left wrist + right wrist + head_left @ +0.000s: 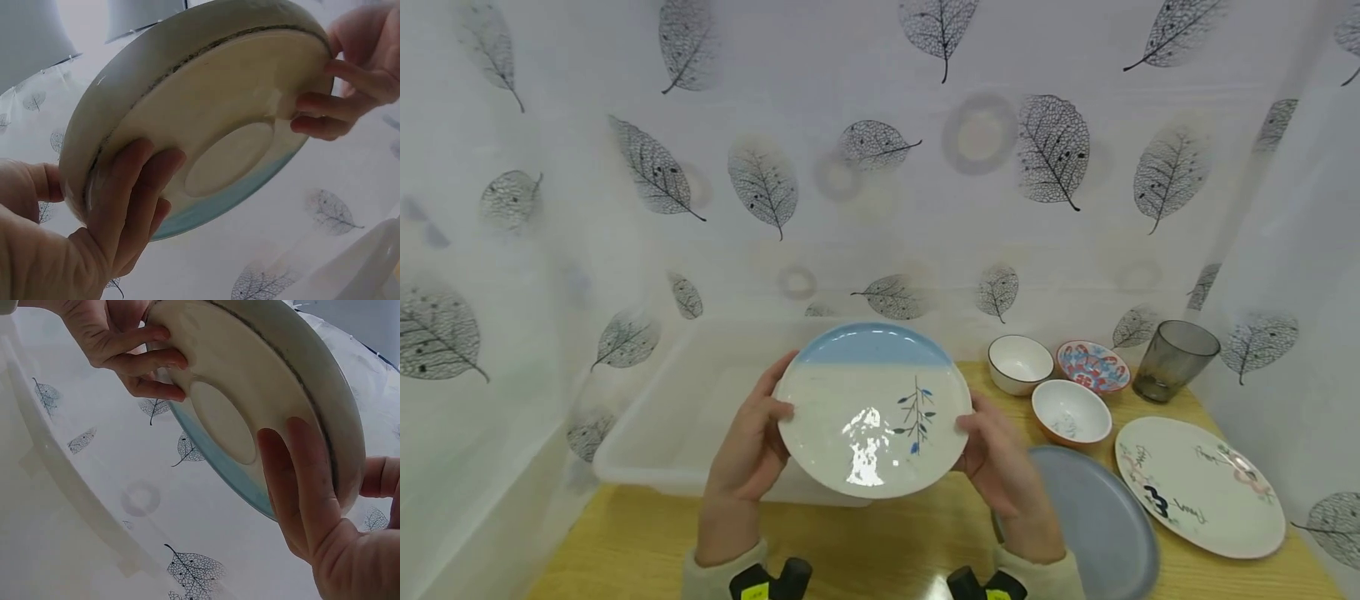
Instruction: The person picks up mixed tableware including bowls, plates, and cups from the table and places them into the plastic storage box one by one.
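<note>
Both hands hold a round ceramic plate [872,408] over the front of the table, its upper face tilted toward the head camera. It is cream, with a light blue band along the far edge and a blue-leaved sprig at right. My left hand [748,450] grips the left rim, thumb on top and fingers underneath. Opposite it, my right hand [1000,462] holds the right rim the same way. From below, the left wrist view shows the plate's cream underside [231,81], with a raised foot ring and a dark speckled line near the rim.
A translucent white tub [715,392] stands behind the plate at left. To the right are a grey oval tray [1097,525], a flower-patterned plate [1202,487], a dark-rimmed bowl [1020,362], a white bowl [1071,408], a red-blue bowl [1093,367] and a smoky glass [1176,358]. Leaf-print curtains [880,225] enclose the table.
</note>
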{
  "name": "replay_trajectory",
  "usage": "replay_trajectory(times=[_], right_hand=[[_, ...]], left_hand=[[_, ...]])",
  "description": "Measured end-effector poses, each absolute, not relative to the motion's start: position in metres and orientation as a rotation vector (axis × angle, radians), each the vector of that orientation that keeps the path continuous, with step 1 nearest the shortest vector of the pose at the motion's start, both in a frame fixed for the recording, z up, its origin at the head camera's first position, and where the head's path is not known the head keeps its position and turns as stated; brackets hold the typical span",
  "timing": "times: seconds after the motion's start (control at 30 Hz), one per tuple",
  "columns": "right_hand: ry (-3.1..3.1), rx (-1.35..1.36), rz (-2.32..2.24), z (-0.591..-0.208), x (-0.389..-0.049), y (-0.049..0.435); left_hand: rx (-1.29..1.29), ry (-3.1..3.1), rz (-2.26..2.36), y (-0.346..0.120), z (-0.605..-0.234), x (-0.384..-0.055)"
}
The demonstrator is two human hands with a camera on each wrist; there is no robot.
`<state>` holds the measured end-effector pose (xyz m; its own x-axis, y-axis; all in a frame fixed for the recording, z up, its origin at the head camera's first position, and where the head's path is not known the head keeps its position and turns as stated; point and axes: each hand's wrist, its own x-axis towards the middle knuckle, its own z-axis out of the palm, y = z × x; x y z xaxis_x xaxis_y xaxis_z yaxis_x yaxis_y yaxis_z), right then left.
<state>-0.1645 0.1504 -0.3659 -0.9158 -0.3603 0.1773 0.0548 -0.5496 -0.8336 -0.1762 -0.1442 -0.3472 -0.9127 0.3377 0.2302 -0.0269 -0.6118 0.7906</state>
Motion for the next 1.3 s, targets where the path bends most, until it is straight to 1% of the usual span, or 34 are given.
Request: replay_trajectory(times=[0.27,0.33,0.53,0.7,0.83,1.1,1.3], right_hand=[[1.466,-0.436,-2.498,-0.370,-0.167,0.139],[1.519,-0.358,-2.497,-0.370,-0.168,0.134],[1.839,0.036,-2.422,-0.373,-0.168,0.112],[2.001,0.130,-2.334,-0.382,-0.171,0.101],[2.180,0.121,-2.204,-0.393,-0.174,0.094],[2.564,-0.052,-1.895,-0.415,-0.175,0.077],[2.656,-0.156,-1.785,-0.423,-0.174,0.066]], left_hand=[[0.496,1.300,2.624,-0.157,-0.345,-0.177],[0.500,1.317,2.634,-0.160,-0.345,-0.177],[0.516,1.319,2.684,-0.171,-0.345,-0.176],[0.507,1.323,2.725,-0.180,-0.346,-0.178],[0.501,1.345,2.745,-0.189,-0.348,-0.181],[0.413,1.345,2.795,-0.208,-0.350,-0.183],[0.368,1.328,2.828,-0.214,-0.351,-0.187]])
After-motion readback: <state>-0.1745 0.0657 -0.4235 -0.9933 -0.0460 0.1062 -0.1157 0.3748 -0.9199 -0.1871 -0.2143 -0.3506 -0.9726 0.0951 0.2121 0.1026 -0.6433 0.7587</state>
